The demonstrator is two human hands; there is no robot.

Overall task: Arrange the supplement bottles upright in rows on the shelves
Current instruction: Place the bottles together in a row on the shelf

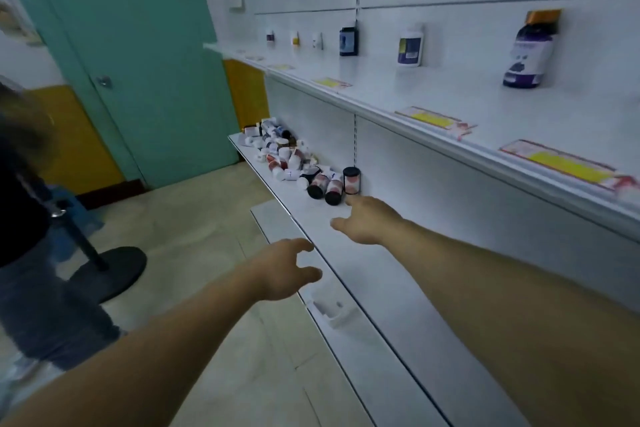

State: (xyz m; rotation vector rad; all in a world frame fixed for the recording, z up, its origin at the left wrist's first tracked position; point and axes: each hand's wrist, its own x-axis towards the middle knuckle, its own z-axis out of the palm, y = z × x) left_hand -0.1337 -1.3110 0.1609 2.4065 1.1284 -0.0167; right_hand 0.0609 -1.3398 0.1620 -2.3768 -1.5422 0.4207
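**Upper shelf** (450,94): long, white. Six bottles stand upright along its back wall, well apart. The purple one (528,55) is nearest, and yellow tags (436,120) lie at the front lip.

**Lower shelf** (381,288): white, bare on the near side. All unsorted stock sits at its far end.

**Heap** (280,152): many small bottles, mostly white-capped, tumbled on their sides. No row has been started in it.

**Right hand** (370,220): over the lower shelf, fingers straight, holding nothing. The forefinger reaches toward the near edge of the heap. Whether it touches is unclear.

**Left hand** (287,269): by the shelf's front edge, fingers loosely spread, holding nothing.

**Two dark-capped bottles** (325,188): lying side by side, caps toward the camera, just ahead of the right forefinger.

**Black-lidded bottle** (352,180): the only one upright down here, at the back wall just beside the lying pair.

**Step in hand**, as judged: an early reach for the first pick, with sorting barely begun.

**Next move calls for**: closing the fingers round one lying bottle, tipping it onto its base and setting it beside the black-lidded one to begin a row, without knocking its neighbours.
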